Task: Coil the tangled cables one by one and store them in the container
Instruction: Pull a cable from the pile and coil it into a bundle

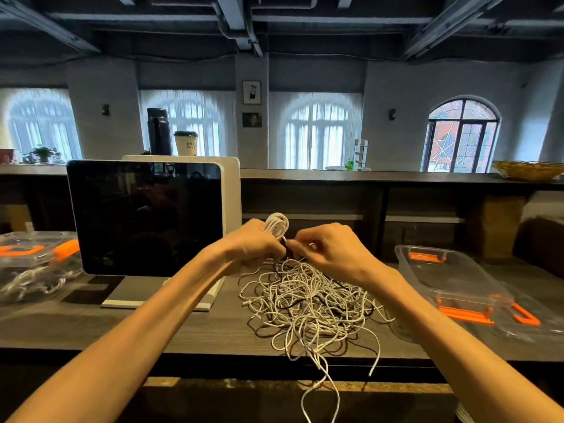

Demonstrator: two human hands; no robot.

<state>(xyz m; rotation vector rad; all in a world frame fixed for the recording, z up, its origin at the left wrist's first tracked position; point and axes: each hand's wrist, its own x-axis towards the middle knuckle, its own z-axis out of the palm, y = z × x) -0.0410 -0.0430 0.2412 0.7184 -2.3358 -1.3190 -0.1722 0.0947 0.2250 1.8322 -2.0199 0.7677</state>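
Coil [277,226] of white cable upright in gripping left hand [251,246], right hand [331,249] pinching its loose end, pointing left.

The coil [276,227] held up at the centre of the frame is plain white. Below it, the tangle of cables [308,303] is mostly white, with a few black strands threaded through. At right, the clear container [451,276] has bright orange latches; at far left, another clear container [33,264] shows the same orange over pale cords inside. The desk [152,328] is dark grey-brown with a streaked wood grain. The monitor [146,221] left of centre has a black screen and an off-white frame and base. Behind it stand a black flask [159,132] and a white paper cup [186,144] with a dark lid. At upper right, the arched window [462,135] shows red and pale stained panes; a yellow woven basket [529,170] sits beside it.
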